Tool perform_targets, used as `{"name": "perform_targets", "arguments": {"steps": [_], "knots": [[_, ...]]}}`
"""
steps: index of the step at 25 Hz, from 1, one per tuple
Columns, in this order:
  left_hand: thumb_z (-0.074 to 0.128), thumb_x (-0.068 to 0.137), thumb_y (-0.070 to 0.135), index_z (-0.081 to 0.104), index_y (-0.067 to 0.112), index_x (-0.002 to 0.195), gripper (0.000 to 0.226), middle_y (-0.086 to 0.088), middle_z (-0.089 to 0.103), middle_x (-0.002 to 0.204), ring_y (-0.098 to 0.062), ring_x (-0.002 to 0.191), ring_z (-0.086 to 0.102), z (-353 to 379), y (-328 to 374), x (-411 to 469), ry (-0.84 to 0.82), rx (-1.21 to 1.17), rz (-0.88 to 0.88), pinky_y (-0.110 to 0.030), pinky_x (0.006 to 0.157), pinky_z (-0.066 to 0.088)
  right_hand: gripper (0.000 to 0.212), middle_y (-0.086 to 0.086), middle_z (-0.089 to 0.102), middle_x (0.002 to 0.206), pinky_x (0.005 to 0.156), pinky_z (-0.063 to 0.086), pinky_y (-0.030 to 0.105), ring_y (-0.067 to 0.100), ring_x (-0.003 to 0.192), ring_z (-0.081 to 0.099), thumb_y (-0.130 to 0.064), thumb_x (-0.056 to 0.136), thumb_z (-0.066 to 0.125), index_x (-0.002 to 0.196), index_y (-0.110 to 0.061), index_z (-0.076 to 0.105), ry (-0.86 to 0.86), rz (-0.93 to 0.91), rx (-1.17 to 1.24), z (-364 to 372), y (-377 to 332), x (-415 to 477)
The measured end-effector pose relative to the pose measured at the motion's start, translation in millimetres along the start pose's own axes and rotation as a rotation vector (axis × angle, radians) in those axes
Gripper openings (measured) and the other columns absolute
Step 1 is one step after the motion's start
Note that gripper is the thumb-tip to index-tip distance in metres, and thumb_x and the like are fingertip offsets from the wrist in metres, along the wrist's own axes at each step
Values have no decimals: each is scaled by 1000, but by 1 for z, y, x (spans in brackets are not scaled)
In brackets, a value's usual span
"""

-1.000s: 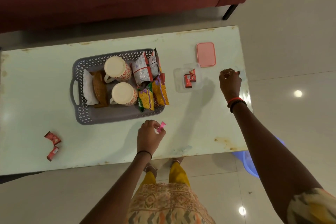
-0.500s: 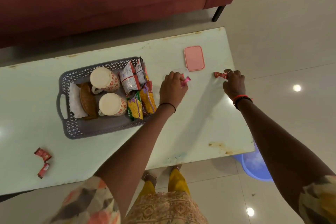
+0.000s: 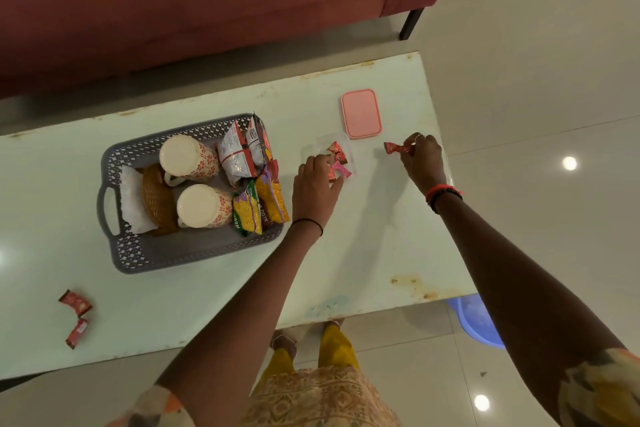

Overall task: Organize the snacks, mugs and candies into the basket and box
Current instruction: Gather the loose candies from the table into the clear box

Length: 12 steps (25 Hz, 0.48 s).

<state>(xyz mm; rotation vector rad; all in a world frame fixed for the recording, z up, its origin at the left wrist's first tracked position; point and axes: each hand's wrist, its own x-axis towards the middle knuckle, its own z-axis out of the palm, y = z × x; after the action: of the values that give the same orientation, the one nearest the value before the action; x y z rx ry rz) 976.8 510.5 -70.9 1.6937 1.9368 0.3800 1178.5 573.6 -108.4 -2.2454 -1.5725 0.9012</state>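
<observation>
A grey basket on the pale table holds two floral mugs, several snack packets, a wicker piece and a white napkin. Right of it stands a small clear box with red candies inside. My left hand rests at the box's near edge, its fingertips at a pink candy lying in the box. My right hand pinches a red candy just above the table, right of the box. Two more red candies lie at the table's near left.
The box's pink lid lies just behind the box. A red sofa runs along the far side of the table. A blue tub stands on the floor under the table's right corner.
My left hand carried the pink candy from the table's near edge to the clear box. My right hand picked the red candy up near the right edge and shifted it left.
</observation>
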Motion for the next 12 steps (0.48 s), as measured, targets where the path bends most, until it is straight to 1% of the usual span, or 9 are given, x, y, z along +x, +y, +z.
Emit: {"name": "perform_targets", "arguments": {"steps": [1,3,6,9,11,12], "knots": [[61,85,26,53,8,112,34,-13,59,107,-29,100,52,-1,1,-8,6,-12,-8,-39,84,44,20,21,56,108,78,52,36,34,90,62,-6,89,55,107,-1,63,12,-37,40,0,-10,-5],[61,86,27,54,7,110,33,-12,59,104,-28,98,52,-5,3,-24,12,-54,-19,-38,83,45,19,16,58,105,76,54,35,27,84,64,-8,89,57,107,-6,63,18,-171,81,1,-33,-17],[61,86,27,54,9,109,30,-9,59,102,-25,96,52,-13,7,-44,26,-118,-46,-37,82,46,24,9,58,108,76,57,33,17,82,63,-11,88,61,112,-10,62,-65,-334,68,6,-64,-31],[60,87,27,54,10,110,29,-8,59,103,-23,95,54,-27,5,-61,47,-162,-56,-37,82,49,39,9,56,119,80,57,39,21,94,63,-15,86,66,124,-14,57,-176,-344,-47,13,-83,-41],[59,88,28,54,12,111,29,-6,58,105,-20,94,55,-41,-1,-72,70,-216,-67,-36,81,51,36,9,57,118,81,57,42,25,99,63,-10,87,62,122,-14,58,-157,-293,-33,15,-94,-47],[59,88,29,54,13,111,28,-5,58,106,-17,92,54,-48,-6,-78,88,-245,-77,-33,79,52,33,10,58,116,81,56,41,26,98,64,-7,88,59,119,-13,59,-135,-258,10,17,-99,-51]]}}
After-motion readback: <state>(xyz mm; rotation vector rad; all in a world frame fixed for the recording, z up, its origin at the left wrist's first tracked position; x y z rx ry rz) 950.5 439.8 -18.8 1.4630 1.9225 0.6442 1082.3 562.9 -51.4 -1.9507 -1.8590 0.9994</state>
